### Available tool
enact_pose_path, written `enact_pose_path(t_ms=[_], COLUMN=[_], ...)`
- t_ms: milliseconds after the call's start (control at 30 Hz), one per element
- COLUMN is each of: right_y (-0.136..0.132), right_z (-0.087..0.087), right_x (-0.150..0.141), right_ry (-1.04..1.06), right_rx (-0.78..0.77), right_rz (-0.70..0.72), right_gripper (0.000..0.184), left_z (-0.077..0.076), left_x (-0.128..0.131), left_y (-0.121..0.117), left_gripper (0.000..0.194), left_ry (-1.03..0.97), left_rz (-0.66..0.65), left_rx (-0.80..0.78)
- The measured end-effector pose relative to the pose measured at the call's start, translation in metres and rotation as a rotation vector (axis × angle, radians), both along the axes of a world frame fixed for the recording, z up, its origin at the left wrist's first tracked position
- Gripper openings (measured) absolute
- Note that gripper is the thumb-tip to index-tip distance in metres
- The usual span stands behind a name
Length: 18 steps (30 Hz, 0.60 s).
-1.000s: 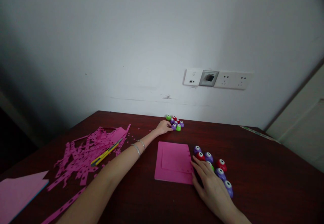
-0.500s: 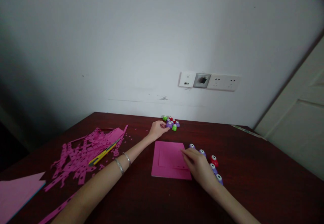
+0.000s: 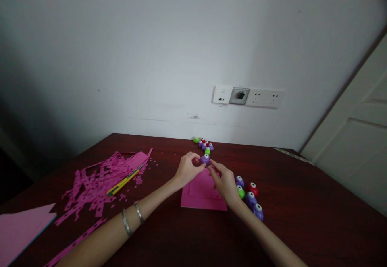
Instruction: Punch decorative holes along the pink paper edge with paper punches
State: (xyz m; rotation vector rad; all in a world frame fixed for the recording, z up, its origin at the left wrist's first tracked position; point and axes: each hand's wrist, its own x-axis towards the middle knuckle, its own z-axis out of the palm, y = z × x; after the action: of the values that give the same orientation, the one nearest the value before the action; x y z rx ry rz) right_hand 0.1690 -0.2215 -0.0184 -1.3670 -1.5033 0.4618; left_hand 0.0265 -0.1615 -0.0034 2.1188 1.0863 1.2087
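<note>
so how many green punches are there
3: the farthest green punch near the wall, the middle green punch just behind the purple punch at the left hand, the nearest green punch right of the right hand, which may hide more.

Our left forearm reaches forward-right, left hand curved in a pinch. Right forearm angles forward-left, right hand fingers bent, fingertips near the left's.

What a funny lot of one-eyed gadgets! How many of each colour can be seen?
Purple gadgets: 7, counting the one between the left hand and the right hand
Green gadgets: 3
Red gadgets: 3
Total: 13 visible; the right hand could be hiding more.
</note>
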Motion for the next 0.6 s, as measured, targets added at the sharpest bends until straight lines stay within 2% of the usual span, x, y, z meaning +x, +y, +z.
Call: enact_pose_path(t_ms=[233, 433, 600], right_y=[0.003, 0.002, 0.0], right_z=[0.001, 0.003, 0.01], right_x=[-0.001, -0.001, 0.001], right_ry=[0.149, 0.17, 0.193], right_rx=[-0.054, -0.066, -0.076], right_rz=[0.038, 0.047, 0.053], right_gripper=[0.04, 0.042, 0.044], left_z=[-0.005, -0.011, -0.009], left_x=[0.001, 0.001, 0.004], left_y=[-0.003, -0.005, -0.009], left_gripper=[0.011, 0.016, 0.022], left_ry=[-0.103, -0.196, -0.297], left_rz=[-0.037, -0.173, -0.283], left_rx=[0.049, -0.102, -0.197])
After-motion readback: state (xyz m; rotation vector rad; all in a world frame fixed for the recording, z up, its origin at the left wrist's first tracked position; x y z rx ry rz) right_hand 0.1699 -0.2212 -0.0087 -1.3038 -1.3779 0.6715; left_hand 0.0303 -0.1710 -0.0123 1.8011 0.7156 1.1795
